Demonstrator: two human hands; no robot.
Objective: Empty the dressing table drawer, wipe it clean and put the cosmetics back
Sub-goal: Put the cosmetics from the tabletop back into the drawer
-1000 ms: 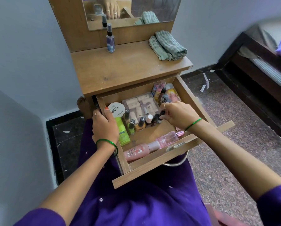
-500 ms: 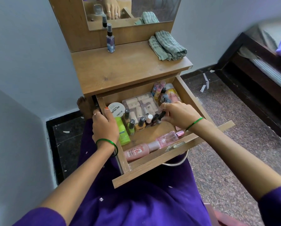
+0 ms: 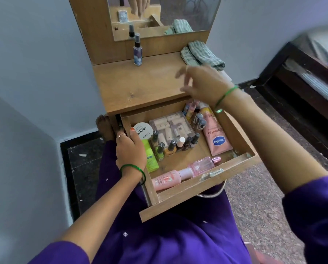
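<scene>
The wooden drawer (image 3: 197, 189) is pulled out over my lap and is full of cosmetics. A row of nail polish bottles (image 3: 171, 146) stands in its middle, behind them a clear box (image 3: 170, 126) of small tubes. A pink Vaseline tube (image 3: 217, 139) lies at the right, two pink bottles (image 3: 167, 180) along the front, and a green tube (image 3: 151, 161) and round white tub (image 3: 143, 131) at the left. My left hand (image 3: 130, 149) grips the drawer's left wall. Blurred and with fingers apart, my right hand (image 3: 203, 82) hovers over the tabletop edge (image 3: 140, 84), holding nothing.
A folded green striped cloth (image 3: 203, 54) lies at the tabletop's back right. A small spray bottle (image 3: 137, 52) stands below the mirror (image 3: 159, 14). The wall is close on the left, and a dark bed frame (image 3: 302, 88) stands at the right.
My right hand has left the nail polish bottles in the drawer and risen up over the tabletop edge. The Vaseline tube it hid now shows. The left hand keeps its grip.
</scene>
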